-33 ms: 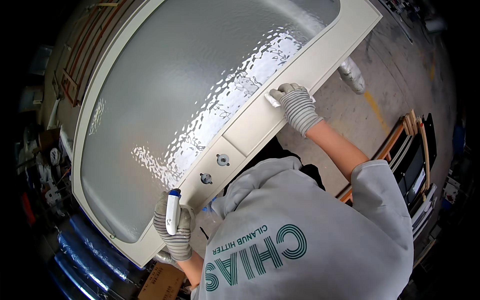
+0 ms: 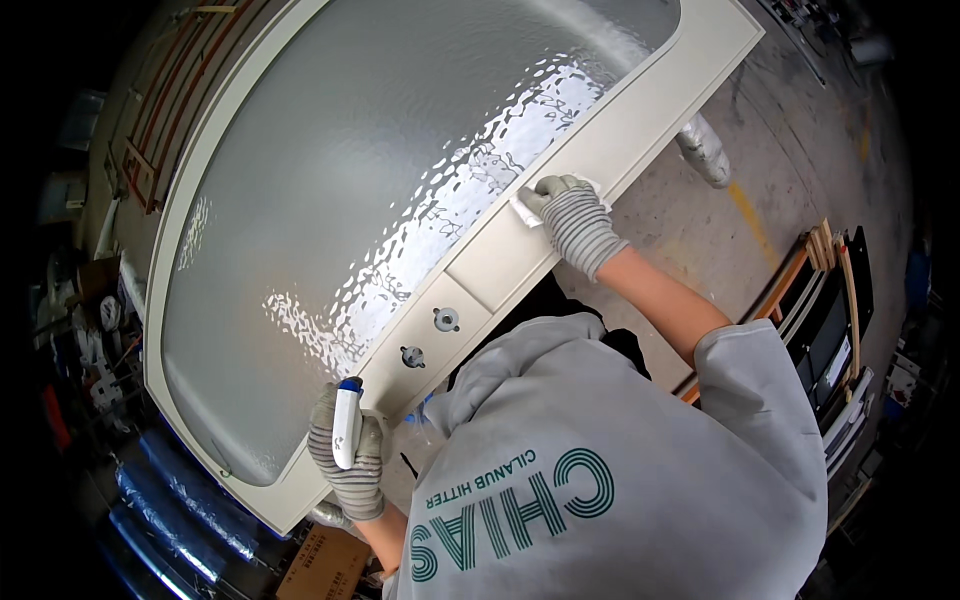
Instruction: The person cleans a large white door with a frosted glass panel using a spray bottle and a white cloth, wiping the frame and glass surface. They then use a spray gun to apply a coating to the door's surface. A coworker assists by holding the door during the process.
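Observation:
A large cream-framed door panel (image 2: 640,140) lies flat before me, set with rippled, textured glass (image 2: 380,160). My right hand (image 2: 575,220), in a grey striped glove, presses a white cloth (image 2: 527,209) onto the frame's near rail; its fingers are bent over the cloth. At the panel's near left corner, my left hand (image 2: 350,450), gloved the same way, is wrapped round a spray bottle with a white head (image 2: 346,425) and blue tip. The bottle's lower part is mostly hidden. Between my hands, two round metal-lined holes (image 2: 445,319) sit in the rail.
A silvery wrapped support arm (image 2: 703,150) sticks out under the panel's right side. Wooden strips and dark panels (image 2: 835,310) lean in a rack at right. Blue film-wrapped lengths (image 2: 185,510) and a cardboard box (image 2: 323,565) stand at lower left.
My right hand has slid a little to the left along the rail with the cloth. The left hand and the spray bottle are nearly still.

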A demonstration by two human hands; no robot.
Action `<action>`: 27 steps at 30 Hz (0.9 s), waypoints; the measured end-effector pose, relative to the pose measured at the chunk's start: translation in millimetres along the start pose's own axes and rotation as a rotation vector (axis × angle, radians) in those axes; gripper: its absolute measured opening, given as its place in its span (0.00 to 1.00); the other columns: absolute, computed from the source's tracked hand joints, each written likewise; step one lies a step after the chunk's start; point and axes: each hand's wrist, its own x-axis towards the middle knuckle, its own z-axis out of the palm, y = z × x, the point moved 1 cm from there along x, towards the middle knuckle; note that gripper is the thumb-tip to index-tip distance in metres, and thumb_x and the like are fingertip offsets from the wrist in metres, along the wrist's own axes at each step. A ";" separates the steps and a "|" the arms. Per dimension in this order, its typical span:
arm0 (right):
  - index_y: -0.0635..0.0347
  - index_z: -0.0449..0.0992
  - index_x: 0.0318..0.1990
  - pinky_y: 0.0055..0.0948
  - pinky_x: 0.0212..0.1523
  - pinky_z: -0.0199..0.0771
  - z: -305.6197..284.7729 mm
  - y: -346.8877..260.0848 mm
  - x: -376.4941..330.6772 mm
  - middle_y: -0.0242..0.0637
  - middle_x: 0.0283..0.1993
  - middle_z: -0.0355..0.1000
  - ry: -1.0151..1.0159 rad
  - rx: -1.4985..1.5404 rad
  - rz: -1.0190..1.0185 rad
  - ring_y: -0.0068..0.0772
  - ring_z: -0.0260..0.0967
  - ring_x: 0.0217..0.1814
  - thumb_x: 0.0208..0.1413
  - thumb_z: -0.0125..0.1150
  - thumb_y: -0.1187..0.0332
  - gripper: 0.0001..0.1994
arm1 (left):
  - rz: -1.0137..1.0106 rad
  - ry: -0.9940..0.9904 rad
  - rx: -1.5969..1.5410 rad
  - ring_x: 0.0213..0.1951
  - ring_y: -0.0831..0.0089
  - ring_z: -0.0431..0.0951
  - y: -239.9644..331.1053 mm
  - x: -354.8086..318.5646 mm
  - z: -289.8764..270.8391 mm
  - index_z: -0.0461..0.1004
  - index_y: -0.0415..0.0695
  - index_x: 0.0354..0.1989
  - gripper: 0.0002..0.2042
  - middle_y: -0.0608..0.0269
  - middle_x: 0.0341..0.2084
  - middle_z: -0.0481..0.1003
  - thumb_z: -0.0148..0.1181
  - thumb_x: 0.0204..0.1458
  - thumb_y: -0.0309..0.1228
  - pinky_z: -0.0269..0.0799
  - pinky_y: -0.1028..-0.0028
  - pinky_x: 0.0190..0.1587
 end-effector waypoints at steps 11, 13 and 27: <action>0.51 0.78 0.32 0.35 0.50 0.67 -59.1 -28.8 6.5 0.31 0.44 0.70 -0.726 0.145 -0.140 0.38 0.67 0.49 0.45 0.57 0.69 0.06 | 0.068 -0.009 -0.037 0.39 0.67 0.74 -8.9 3.7 -3.9 0.66 0.33 0.52 0.26 0.52 0.41 0.74 0.58 0.40 0.25 0.68 0.69 0.48; 0.52 0.76 0.38 0.35 0.49 0.69 -24.4 1.8 -22.2 0.32 0.42 0.70 -0.464 0.083 -0.064 0.37 0.68 0.47 0.48 0.54 0.71 0.09 | 0.050 -0.058 -0.047 0.41 0.66 0.74 1.9 7.7 -9.8 0.66 0.33 0.52 0.25 0.51 0.42 0.74 0.57 0.41 0.24 0.68 0.68 0.48; 0.51 0.75 0.46 0.32 0.48 0.70 -16.2 212.1 -37.0 0.42 0.46 0.69 0.392 0.196 0.544 0.42 0.67 0.49 0.50 0.50 0.79 0.17 | 0.164 0.039 -0.087 0.37 0.74 0.69 12.8 60.0 4.1 0.68 0.37 0.52 0.24 0.57 0.43 0.74 0.60 0.43 0.26 0.66 0.74 0.42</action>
